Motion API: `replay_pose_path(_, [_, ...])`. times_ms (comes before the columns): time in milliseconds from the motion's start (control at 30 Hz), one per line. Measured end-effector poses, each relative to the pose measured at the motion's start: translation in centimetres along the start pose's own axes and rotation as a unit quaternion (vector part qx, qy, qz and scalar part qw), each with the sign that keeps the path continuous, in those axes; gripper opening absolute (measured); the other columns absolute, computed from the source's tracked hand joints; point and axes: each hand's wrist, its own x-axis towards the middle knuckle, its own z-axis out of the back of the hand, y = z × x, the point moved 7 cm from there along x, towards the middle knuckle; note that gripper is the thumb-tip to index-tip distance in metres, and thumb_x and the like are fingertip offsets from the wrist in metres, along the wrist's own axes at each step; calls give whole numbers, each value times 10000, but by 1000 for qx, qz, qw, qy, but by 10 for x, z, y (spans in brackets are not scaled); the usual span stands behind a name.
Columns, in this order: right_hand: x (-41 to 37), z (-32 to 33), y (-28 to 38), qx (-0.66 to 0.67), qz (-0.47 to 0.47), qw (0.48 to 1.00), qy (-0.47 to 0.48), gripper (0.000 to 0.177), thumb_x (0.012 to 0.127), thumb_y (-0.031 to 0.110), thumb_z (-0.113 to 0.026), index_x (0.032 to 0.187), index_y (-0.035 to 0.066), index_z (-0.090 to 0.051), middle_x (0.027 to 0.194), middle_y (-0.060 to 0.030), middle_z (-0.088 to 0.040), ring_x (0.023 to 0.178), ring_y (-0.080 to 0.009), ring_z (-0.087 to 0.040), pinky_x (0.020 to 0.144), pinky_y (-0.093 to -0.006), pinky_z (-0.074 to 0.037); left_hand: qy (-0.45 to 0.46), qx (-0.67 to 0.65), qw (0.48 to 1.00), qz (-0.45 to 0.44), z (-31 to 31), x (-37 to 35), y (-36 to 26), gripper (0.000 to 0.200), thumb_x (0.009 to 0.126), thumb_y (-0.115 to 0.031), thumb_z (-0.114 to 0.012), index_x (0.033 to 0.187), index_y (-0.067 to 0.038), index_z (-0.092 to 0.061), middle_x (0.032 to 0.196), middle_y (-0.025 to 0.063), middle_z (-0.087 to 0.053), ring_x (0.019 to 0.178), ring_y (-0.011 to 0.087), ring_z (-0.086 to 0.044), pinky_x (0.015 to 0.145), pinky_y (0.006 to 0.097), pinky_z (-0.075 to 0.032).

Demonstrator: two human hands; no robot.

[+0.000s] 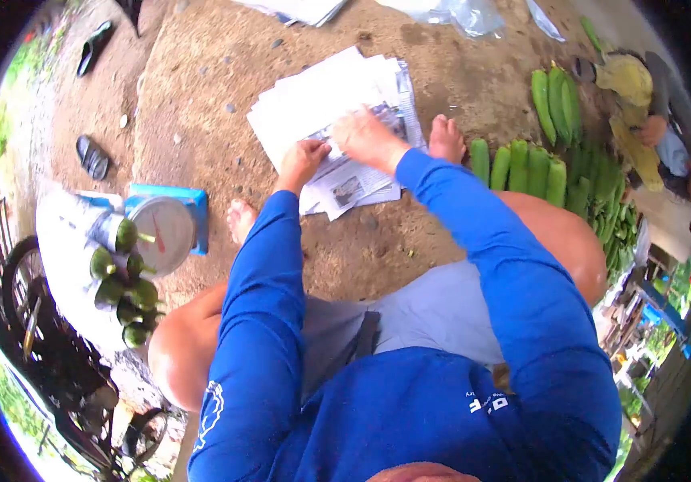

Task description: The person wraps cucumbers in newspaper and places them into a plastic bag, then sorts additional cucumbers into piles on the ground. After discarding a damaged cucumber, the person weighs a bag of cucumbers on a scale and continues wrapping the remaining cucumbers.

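Note:
A fanned pile of newspaper sheets (297, 100) lies on the ground in front of me, between my bare feet. My left hand (301, 165) is at the pile's near left edge, with thumb and fingers pinched on a newspaper sheet. Over the printed part of the same pile rests my right hand (368, 140), its fingertips on the paper and slightly blurred. I cannot make out whether those fingers grip a sheet. Both hands are close together, a small gap between them.
Left of me stands a blue dial scale (162, 233) beside several paper-wrapped green gourds (124, 281). Long green gourds (526, 169) lie in rows on the right, near another person (655, 128). Black sandals (92, 157) sit at far left. A clear plastic bag (470, 16) is at the top.

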Motion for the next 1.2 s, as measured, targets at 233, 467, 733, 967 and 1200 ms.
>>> replay_pose_path(233, [-2,-29,4,-34,-57,996,59,271,896,253,-593,1123,150,-699,1137,-82,-682,1130,-276,-620,967,-589,-456,-134,205,966,-83,1,-7,-59,310,838,-161,-644,1141,-109,-681,1132,179,-700,1056,320,-683,926,463,-524])
replay_pose_path(467, [10,74,-13,505,-56,814,280,371,840,321,-599,1069,47,-701,1023,-137,-733,968,-223,-645,903,-381,-493,-180,211,916,-290,31,-58,-101,548,733,-156,-767,1236,-82,-563,1155,169,-653,1130,341,-626,1018,501,-457])
replay_pose_path(733, [29,178,-84,715,-140,665,164,506,949,465,-582,1266,72,-613,1194,-89,-676,1031,-199,-664,907,-356,-525,-212,-62,953,-209,127,-113,-163,648,682,-225,-841,1206,-12,-523,945,214,-670,923,350,-682,849,437,-538])
replay_pose_path(967, [56,270,8,604,-33,796,29,913,814,672,-739,1447,57,-502,1223,-70,-649,1108,-180,-567,956,-332,-468,-162,-460,833,-261,223,-159,-195,373,772,-99,-737,1122,-10,-643,1012,88,-705,842,160,-673,770,314,-554])
replay_pose_path(1200, [57,286,76,717,-35,693,-68,683,873,426,-797,1341,-22,-578,1096,-50,-676,946,-113,-620,802,-236,-501,-54,-614,764,-193,246,-186,-139,291,942,-263,-553,1114,-57,-666,1075,88,-708,919,210,-692,804,357,-552])
